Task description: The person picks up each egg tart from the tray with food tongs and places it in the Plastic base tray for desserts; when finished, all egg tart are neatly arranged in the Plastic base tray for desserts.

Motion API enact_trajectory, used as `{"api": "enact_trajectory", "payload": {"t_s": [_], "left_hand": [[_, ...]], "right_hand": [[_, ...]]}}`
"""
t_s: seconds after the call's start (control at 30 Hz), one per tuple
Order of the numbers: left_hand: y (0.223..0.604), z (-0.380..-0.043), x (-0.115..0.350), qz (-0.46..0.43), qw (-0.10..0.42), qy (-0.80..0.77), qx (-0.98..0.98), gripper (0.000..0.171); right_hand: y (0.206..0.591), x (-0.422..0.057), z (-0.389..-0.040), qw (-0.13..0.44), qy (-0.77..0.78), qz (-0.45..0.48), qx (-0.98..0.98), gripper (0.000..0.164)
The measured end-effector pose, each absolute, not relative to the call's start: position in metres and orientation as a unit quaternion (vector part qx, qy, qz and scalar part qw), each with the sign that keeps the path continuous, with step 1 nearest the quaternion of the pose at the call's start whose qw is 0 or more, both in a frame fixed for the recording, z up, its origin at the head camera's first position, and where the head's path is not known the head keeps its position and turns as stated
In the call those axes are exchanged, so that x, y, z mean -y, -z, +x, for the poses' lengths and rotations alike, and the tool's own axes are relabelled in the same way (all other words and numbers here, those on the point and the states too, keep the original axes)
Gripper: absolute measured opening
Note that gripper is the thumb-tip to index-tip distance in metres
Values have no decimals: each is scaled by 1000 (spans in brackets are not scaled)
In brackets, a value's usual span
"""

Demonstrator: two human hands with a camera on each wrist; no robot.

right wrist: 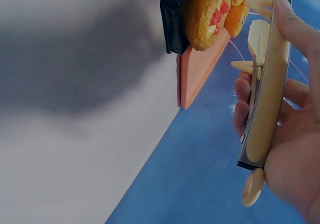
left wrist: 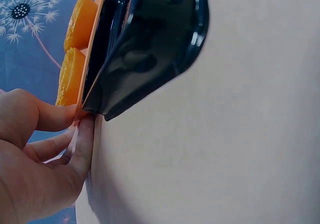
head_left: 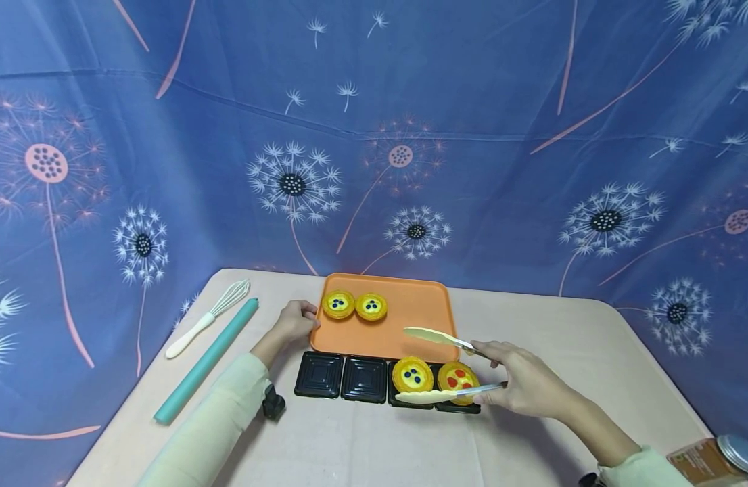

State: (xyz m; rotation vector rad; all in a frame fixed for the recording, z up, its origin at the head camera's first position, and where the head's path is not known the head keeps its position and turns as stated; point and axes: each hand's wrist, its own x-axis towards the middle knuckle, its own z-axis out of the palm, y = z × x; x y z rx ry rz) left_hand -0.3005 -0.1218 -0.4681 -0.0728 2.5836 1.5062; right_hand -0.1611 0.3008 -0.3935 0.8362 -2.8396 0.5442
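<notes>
My left hand [head_left: 295, 322] pinches the left edge of an orange tray [head_left: 410, 325] between thumb and fingers. Two egg tarts with blue dots, the left tart [head_left: 339, 304] and the right tart [head_left: 370, 307], lie side by side on it. In my right hand [head_left: 526, 380] I grip cream-tipped tongs [right wrist: 267, 94], their arms spread wide. One tong arm hangs above the tray's right part, the other crosses in front of a blue-dotted tart [head_left: 413, 375] and a red-dotted tart [head_left: 458, 380]. Those two tarts sit in square black containers at the right of a row.
Two more black containers, one [head_left: 318, 375] and another [head_left: 364, 379], stand on the left of the row with nothing in them. A white whisk [head_left: 209, 318] and a teal rolling pin [head_left: 206, 362] lie at the left. A silver-lidded jar [head_left: 711, 460] is at the lower right.
</notes>
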Motion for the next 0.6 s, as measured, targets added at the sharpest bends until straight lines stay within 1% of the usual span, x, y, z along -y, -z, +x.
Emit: {"api": "enact_trajectory", "payload": {"t_s": [0.2,0.33,0.47,0.6], "left_hand": [[468,-301,122,-25,79,-507,-858,24],[468,-301,122,-25,82,-508,-857,24],[469,-302,123,-28,79,-509,-857,23],[469,-302,123,-22,77,-508,-858,23]], "right_hand": [[390,-301,-166,77,-193,283,936,86],[382,-299,-173,73,-202,291,932,86],[373,-294,-184,75,-198,293,932,87],[368,-288,-200,65,-200,292,933,88]]}}
